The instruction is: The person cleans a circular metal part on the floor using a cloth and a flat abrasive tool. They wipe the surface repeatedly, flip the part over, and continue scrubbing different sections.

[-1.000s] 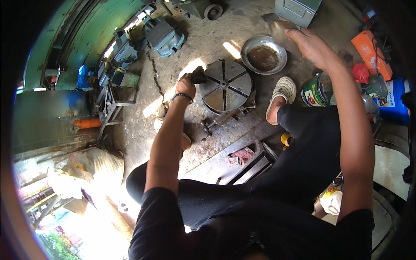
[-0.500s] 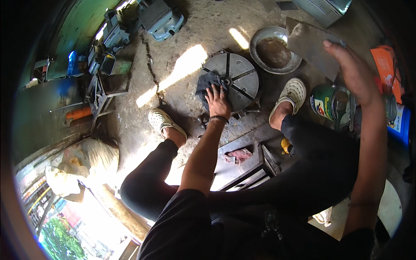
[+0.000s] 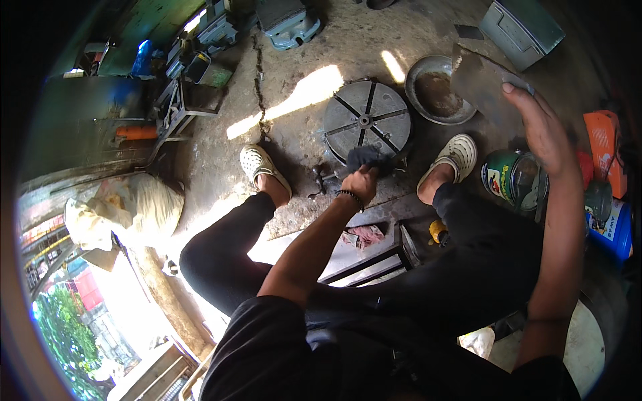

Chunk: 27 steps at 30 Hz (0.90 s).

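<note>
Your left hand [image 3: 361, 183] was closed around a bunched dark cloth [image 3: 365, 159] at the near edge of the slotted round metal disc [image 3: 366, 121], which sat on the concrete floor [image 3: 287, 150] ahead of you; whether the cloth pressed on it, you could not tell from above. A flatter fold and even strokes along the slots probably suited that surface better than a tight wad. Just right of the disc stood a metal basin [image 3: 443, 120]. Your right hand [image 3: 547, 134] gripped a flat dark sheet [image 3: 493, 90], wisely kept off the disc.
</note>
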Available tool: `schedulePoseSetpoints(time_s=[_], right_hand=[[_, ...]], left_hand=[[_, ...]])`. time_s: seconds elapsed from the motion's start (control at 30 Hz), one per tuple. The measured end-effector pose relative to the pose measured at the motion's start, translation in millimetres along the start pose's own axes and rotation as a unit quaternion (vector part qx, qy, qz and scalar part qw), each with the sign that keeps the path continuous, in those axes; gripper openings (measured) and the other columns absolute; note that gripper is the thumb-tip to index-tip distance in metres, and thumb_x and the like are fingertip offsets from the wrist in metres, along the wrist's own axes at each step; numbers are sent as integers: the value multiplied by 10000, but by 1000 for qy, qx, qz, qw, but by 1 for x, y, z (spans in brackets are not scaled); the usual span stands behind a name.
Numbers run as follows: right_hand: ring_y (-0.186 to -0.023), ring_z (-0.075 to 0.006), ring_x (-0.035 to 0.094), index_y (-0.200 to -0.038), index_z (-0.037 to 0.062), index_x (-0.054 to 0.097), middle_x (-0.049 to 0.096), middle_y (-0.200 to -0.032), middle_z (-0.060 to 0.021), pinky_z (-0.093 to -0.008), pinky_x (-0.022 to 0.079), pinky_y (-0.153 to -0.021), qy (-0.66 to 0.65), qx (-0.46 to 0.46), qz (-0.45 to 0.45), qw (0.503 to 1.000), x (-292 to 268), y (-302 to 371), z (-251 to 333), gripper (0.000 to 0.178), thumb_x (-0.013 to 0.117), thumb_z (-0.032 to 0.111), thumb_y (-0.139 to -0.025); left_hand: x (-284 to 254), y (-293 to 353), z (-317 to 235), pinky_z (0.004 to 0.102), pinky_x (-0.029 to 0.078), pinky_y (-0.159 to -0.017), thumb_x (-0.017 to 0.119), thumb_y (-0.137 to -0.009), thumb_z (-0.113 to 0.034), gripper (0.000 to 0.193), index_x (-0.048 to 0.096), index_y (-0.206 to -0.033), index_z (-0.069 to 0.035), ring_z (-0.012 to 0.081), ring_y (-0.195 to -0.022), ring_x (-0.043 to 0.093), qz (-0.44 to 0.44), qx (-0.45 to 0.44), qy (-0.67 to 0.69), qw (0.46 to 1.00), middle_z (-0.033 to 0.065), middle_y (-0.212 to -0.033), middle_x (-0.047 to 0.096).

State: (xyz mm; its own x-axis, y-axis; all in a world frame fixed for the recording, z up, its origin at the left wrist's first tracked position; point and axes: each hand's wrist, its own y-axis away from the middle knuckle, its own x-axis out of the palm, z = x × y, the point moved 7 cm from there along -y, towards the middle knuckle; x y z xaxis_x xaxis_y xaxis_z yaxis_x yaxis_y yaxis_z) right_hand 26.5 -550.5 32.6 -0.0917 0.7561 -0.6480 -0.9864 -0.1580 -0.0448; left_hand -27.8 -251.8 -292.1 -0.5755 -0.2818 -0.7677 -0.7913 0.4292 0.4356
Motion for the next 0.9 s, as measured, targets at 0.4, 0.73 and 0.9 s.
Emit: schedulePoseSetpoints(time_s=[0.4,0.73,0.9], right_hand=[[-1227,-260,580,-1316,-12,594,625,-1301,-151,-331,415,-1075,69,-56,4,996,-18,27,-23,338,485,89,-1013],[-1118,-190,598,-1244,-16,651,653,-1224,-116,-335,437,-998,-120,266,-86,952,-14,19,-43,420,598,318,-996],[-1061,-181,608,-1188,-18,685,677,-1138,-103,-329,450,-956,-166,266,-72,947,-10,9,-50,413,613,336,-990]], left_hand=[[-114,-37,58,483,578,-881,552,-889,-280,465,622,-1338,-181,384,-1032,696,-201,-75,-43,976,154,-1247,676],[-34,-86,75,592,180,-1223,506,-1015,-412,655,359,-1567,-92,412,-1533,190,-195,-84,-77,974,203,-1665,205],[10,-43,59,600,186,-1216,506,-1003,-329,614,394,-1536,-46,463,-1513,213,-220,-95,-34,970,247,-1642,237]])
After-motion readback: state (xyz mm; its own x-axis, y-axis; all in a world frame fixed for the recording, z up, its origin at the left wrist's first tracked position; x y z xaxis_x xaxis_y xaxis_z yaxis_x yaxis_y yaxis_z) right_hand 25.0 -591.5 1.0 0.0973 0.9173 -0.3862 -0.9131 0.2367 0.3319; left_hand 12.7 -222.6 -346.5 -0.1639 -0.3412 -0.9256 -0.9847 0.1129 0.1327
